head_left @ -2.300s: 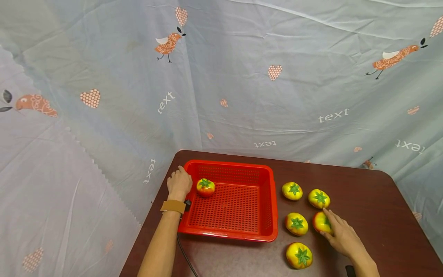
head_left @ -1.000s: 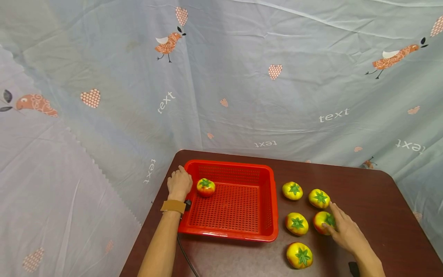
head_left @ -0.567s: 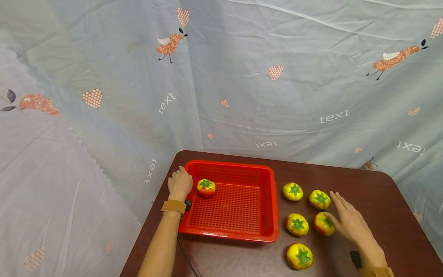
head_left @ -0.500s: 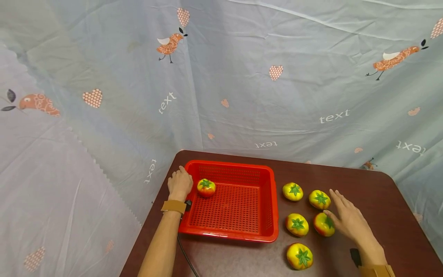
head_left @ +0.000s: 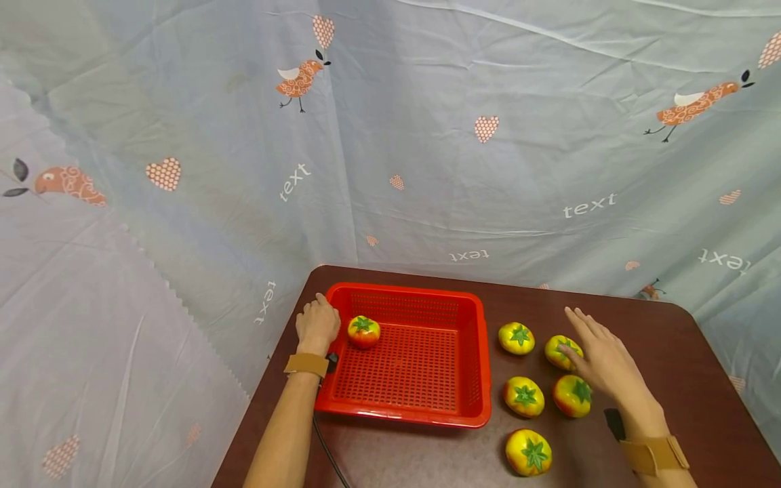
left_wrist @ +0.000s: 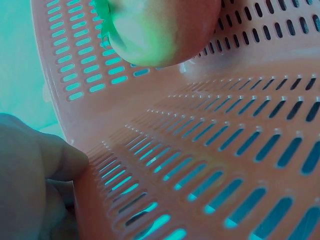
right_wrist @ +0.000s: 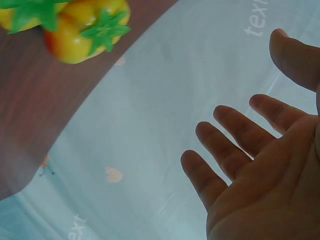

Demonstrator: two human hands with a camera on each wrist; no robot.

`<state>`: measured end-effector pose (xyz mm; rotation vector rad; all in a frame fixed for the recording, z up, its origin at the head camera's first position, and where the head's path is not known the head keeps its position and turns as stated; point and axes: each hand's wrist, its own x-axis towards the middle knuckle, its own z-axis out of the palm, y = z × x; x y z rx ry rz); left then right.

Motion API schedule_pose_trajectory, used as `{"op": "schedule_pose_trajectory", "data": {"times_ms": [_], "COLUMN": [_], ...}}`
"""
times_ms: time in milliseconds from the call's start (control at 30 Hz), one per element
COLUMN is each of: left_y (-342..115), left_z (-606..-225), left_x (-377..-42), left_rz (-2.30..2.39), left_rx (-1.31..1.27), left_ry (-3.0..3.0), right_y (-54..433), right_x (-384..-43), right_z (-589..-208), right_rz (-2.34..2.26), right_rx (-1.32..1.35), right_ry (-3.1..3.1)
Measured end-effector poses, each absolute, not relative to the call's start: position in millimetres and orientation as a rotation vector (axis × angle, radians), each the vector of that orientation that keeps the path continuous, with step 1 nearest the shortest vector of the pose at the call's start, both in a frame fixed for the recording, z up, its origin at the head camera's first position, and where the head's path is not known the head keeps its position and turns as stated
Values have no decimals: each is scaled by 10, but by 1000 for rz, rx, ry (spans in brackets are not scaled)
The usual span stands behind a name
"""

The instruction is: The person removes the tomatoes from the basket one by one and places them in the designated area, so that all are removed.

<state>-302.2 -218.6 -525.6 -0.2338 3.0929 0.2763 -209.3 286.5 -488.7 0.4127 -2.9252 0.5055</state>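
Observation:
My left hand (head_left: 317, 327) grips the left side of a red plastic basket (head_left: 403, 415); in the left wrist view, thumb and fingers (left_wrist: 65, 160) pinch its rim. Inside that basket, near its left wall, sits a yellow-and-red tomato (head_left: 363, 333) with a green leafy top. My right hand (head_left: 604, 359) is spread with nothing in it, its thumb overlapping the far right tomato (head_left: 556, 352) in the head view. Just nearer lies another tomato (head_left: 572, 397), uncovered by the hand. The right wrist view shows the palm and slightly bent fingers apart from the tomatoes.
Beside the basket's right wall, several more tomatoes lie in a column: a far one (head_left: 516, 338), a middle one (head_left: 524, 396) and a near one (head_left: 528, 453). A black cable (head_left: 329, 453) runs below the left wrist. A patterned curtain (head_left: 427, 135) hangs behind the dark table (head_left: 689, 379).
My right hand has left the tomato its fingers were touching, moving up and away toward the far right tomato. The tomatoes, the basket and my left hand have stayed in place.

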Motion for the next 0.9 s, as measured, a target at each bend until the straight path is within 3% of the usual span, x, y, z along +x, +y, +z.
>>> {"op": "schedule_pose_trajectory", "data": {"times_ms": [900], "left_y": [-2179], "left_z": [-5254], "left_x": [-3021], "left_rz": [304], "left_rx": [-241], "left_ry": [3095], "right_y": [2428], "right_x": [-2387], "right_z": [-4624], "right_rz": [489], "right_rx": [531], "right_ry": [-2915]}}
